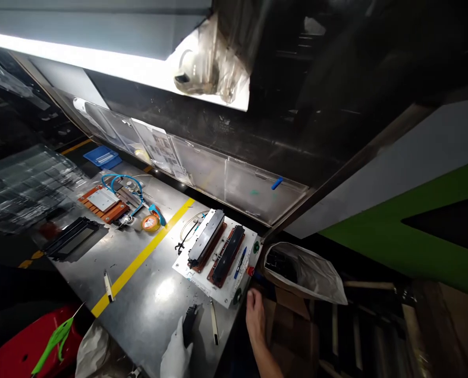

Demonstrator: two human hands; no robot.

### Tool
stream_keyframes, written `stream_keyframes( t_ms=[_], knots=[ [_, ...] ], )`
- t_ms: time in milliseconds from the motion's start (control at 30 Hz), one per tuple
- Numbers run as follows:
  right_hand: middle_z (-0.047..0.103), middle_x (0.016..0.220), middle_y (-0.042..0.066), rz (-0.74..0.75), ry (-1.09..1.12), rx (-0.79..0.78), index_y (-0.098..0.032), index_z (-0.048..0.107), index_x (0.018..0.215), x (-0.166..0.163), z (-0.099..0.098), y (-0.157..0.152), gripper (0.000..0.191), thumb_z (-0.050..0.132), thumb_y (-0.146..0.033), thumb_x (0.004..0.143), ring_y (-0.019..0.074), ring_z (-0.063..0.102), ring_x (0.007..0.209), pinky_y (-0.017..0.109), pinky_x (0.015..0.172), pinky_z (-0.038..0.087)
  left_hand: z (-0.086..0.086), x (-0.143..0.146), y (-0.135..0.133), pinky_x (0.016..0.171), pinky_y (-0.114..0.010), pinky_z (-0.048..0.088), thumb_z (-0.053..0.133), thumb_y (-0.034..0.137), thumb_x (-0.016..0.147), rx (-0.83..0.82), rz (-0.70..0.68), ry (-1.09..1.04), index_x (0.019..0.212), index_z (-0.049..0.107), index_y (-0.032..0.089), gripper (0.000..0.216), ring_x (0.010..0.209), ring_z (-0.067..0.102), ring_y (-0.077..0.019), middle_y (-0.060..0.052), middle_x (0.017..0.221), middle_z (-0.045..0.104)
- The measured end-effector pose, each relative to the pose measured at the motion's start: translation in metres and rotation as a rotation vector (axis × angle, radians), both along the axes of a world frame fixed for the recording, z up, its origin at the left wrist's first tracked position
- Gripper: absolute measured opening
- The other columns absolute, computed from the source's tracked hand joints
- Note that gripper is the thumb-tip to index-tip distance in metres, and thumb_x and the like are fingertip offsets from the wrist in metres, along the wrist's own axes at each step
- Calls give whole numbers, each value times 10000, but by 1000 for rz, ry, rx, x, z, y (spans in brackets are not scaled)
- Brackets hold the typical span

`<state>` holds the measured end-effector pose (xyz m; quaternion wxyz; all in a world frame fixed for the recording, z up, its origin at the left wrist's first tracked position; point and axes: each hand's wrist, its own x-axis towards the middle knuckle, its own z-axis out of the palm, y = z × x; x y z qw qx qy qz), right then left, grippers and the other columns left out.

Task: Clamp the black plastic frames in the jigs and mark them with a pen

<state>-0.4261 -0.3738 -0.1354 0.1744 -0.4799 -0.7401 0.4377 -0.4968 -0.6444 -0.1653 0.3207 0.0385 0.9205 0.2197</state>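
Note:
My left hand (177, 350), in a white glove, grips a small black part (189, 323) and rests it on the metal table (147, 294) near the front edge. My right hand (255, 317) is bare, with fingers loosely apart, just past the table's right edge beside the corner of a white fixture board (187, 270). On that board lie two long black bars (206, 237) (229, 253) on brown plates, plus a blue pen (240, 262). Red and green buttons (250, 271) sit along the board's right edge.
A yellow stripe (139, 260) crosses the table. Left of it lie an orange tape roll (150, 223), a copper fixture with blue tubing (106, 202) and a black frame (71, 239). A plastic-lined box (300, 273) stands right of the table. A red bin (25, 349) is at bottom left.

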Motion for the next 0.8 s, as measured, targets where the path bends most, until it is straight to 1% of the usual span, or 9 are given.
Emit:
stream_keyframes(
  t_ms=[67,167,233,367,433,533,633,733,800],
  knots=[
    [721,1177,178,29,7,24,-186,570,1220,-29,23,13,575,332,-632,946,284,717,1019,366,813,547,-1,-7,1,1004,-486,467,362,360,923,62,13,-45,1559,200,302,659,1202,643,-338,-130,1498,518],
    [675,1222,255,34,-34,37,-106,516,1262,-69,48,23,553,481,-538,918,332,702,1041,390,802,522,1,-19,-5,945,-520,487,379,436,920,42,66,-109,1512,287,310,612,1069,704,-375,-134,1212,715],
    [663,1217,290,22,-55,31,-77,515,1256,-81,59,26,486,501,-417,910,346,707,1017,401,787,512,8,-26,-13,965,-522,490,460,404,877,73,134,-82,1490,308,246,651,1082,697,-384,-149,1159,728],
    [736,1028,224,48,7,-27,-87,569,1262,-70,74,36,419,481,-268,894,308,735,899,374,755,513,54,-28,-27,965,-452,550,626,425,820,563,485,-190,1308,441,184,575,1066,711,-329,-153,1151,724],
    [749,818,132,61,71,-100,-95,501,1386,-58,81,41,533,495,-258,879,275,737,739,350,684,522,90,-23,-29,898,-462,587,677,456,806,795,672,-377,1291,465,221,580,979,739,-319,-108,1058,759],
    [685,643,0,55,188,-250,-137,309,1543,-36,93,39,720,491,-266,858,227,702,555,321,595,540,142,-8,-20,889,-368,588,740,370,776,993,738,-493,1204,577,240,476,962,743,-254,-38,1000,780],
    [707,812,37,3,299,-394,-123,303,1529,6,110,23,744,506,-357,852,234,742,647,321,572,572,180,11,2,807,-384,602,740,439,787,979,703,-580,1073,662,182,393,819,753,-254,-67,914,789],
    [684,1159,133,17,484,-530,-167,390,1442,74,126,-4,747,625,-520,826,277,754,927,351,677,611,210,35,28,808,-407,607,731,489,799,968,545,-677,1104,675,131,474,833,758,-281,-111,914,794],
    [693,1157,104,-3,611,-554,-210,500,1302,125,134,-23,705,754,-561,746,265,732,983,336,737,603,228,55,41,818,-425,609,724,483,811,961,397,-722,1155,665,115,508,848,760,-297,-124,916,794]
  ],
)
